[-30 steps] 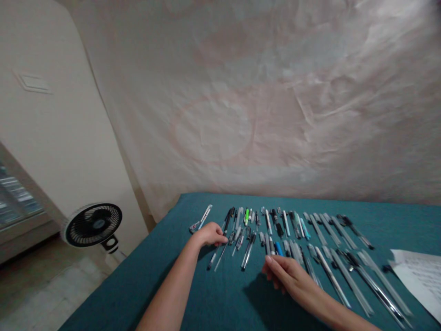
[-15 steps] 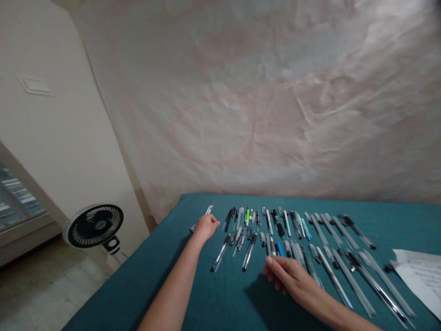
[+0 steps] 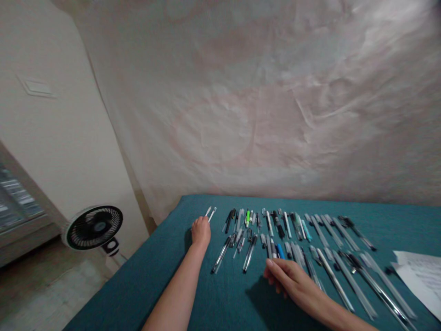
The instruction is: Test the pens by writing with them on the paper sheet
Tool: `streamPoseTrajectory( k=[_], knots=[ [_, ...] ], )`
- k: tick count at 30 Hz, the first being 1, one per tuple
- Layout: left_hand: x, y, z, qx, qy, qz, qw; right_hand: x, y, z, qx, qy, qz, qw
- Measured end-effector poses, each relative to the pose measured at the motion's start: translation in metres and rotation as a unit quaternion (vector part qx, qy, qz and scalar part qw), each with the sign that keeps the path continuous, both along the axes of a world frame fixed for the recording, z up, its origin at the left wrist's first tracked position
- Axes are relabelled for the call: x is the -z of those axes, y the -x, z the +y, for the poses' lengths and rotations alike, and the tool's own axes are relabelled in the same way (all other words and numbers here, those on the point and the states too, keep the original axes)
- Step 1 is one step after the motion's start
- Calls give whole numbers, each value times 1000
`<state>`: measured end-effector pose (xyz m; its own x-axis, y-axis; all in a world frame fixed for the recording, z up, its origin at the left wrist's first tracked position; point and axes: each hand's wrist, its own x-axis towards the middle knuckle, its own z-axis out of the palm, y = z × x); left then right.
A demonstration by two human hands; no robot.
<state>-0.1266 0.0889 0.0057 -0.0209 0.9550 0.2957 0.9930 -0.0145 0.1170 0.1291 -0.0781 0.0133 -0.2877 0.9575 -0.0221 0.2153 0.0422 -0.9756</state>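
Single head view, facing forward-down, near table [image 3: 220,299], backdrop [image 3: 262,115] beyond.

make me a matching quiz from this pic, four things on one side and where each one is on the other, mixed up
Things:
1. left hand
2. right hand
3. sheet of paper
4. fan

Places:
a. at the right edge of the table
b. down on the floor, left of the table
c. at the two white pens at the far row's left end
d. on the cloth, just on the near side of the blue pen

Pairs: 1-c, 2-d, 3-a, 4-b
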Motion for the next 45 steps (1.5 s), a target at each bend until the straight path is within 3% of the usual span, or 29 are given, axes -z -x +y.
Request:
streamPoseTrajectory(
  k=[7,12,18,20,22,24,28,33,35,41,45],
  knots=[
    [-6,-3,-5,-12,32,-77,996,1,-3,2,1,1,1,1000],
    [-32,-14,-7,60,73,-183,979,4,-6,9,12,0,30,999],
    [-62,-68,-40,255,153,-301,906,-10,-30,26,112,17,146,983],
    [-65,-89,-58,304,185,-328,875,-17,-41,30,155,7,185,970],
    [-64,-106,-75,353,241,-372,824,-24,-52,33,188,-9,211,959],
    [-62,-118,-88,376,258,-383,803,-27,-60,35,207,-24,214,954],
    [-63,-130,-102,380,263,-394,794,-27,-65,37,200,-38,195,959],
    [-61,-138,-111,357,353,-482,718,-23,-56,32,156,-30,191,969],
    [-56,-142,-113,345,360,-507,702,-23,-50,29,120,-33,161,979],
    [-36,-151,-115,308,355,-560,682,-18,-42,27,107,-35,91,990],
    [-31,-154,-116,288,363,-579,671,-15,-43,29,114,-29,90,989]
  ],
)
